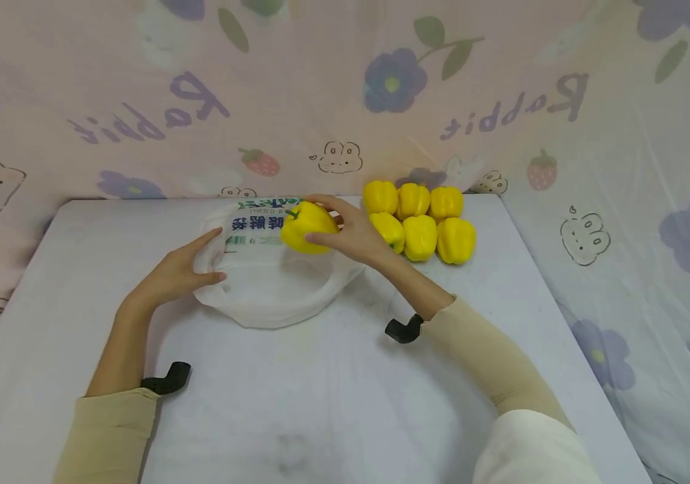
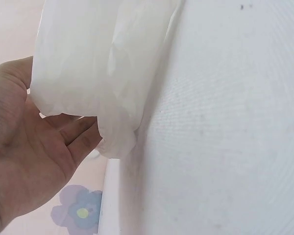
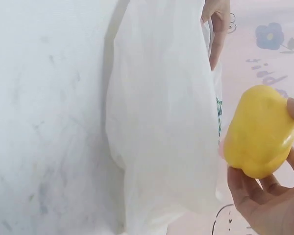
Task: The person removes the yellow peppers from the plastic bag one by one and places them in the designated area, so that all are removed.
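A yellow bell pepper [image 1: 310,228] with a green stem is held by my right hand [image 1: 351,232] above a white plastic bag [image 1: 260,296]. In the right wrist view, thumb and fingers grip the pepper [image 3: 259,132] from its side. The bag stands on the table with its mouth spread wide, and printed lettering shows on its far inner wall. At the bag's left rim is my left hand [image 1: 178,272], its thumb and fingers spread apart and touching the plastic. The left wrist view shows the bag [image 2: 88,58] hiding part of that hand's fingers.
Several yellow bell peppers [image 1: 420,238] stand in two rows at the back right of the white table [image 1: 332,403]. A patterned cloth [image 1: 320,81] hangs behind and beside the table. Each wrist carries a black mount [image 1: 404,329].
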Available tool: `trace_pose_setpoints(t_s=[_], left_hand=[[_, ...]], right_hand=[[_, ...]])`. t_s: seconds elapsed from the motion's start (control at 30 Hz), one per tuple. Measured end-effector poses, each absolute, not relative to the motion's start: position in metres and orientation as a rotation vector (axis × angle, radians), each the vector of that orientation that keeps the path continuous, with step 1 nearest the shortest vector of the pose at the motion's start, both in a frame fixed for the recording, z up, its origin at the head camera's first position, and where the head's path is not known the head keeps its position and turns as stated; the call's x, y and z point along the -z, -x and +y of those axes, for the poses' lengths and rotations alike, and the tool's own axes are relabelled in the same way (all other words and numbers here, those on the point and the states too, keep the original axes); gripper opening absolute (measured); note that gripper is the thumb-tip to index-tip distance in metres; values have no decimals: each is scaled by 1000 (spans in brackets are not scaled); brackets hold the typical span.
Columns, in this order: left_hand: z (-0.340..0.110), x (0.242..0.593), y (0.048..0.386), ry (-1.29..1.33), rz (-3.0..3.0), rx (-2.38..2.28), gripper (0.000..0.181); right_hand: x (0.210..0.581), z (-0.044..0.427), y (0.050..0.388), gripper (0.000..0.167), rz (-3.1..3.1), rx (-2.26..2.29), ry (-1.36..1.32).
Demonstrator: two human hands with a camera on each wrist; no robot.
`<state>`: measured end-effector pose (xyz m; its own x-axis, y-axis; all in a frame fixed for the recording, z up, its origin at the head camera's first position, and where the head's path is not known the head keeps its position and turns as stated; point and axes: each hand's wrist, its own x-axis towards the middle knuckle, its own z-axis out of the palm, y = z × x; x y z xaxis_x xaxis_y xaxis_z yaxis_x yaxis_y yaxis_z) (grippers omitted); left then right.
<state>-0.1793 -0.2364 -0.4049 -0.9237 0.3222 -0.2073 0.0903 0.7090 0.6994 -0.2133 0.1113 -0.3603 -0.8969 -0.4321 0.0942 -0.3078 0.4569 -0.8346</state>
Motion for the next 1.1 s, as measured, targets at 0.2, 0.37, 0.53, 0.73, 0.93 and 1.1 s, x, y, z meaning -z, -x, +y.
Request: trace_pose_setpoints(t_s=[0.2,0.37,0.53,0.73,0.93,1.1], left_hand=[[-236,403,178,-326,2596,-1033,96],[-236,403,177,-320,2598,-1026,95],[-236,403,178,-316,2595,-1012,95],[-235,403,178,-317,2583,-1026,95],[-235,403,179,-311,2574,-1042,95],[-234,404,178,-289,2562,-1054,96]], right_hand=[[360,130,201,65,2618,1386,503],[360,144,193,63,2645,1376,487],[359,160,184,63,2653,1385,444],[362,180,174,65,2686,1352,396],[369,200,163,65,2690,1351,365],[375,215,154,67,2678,1327,368]])
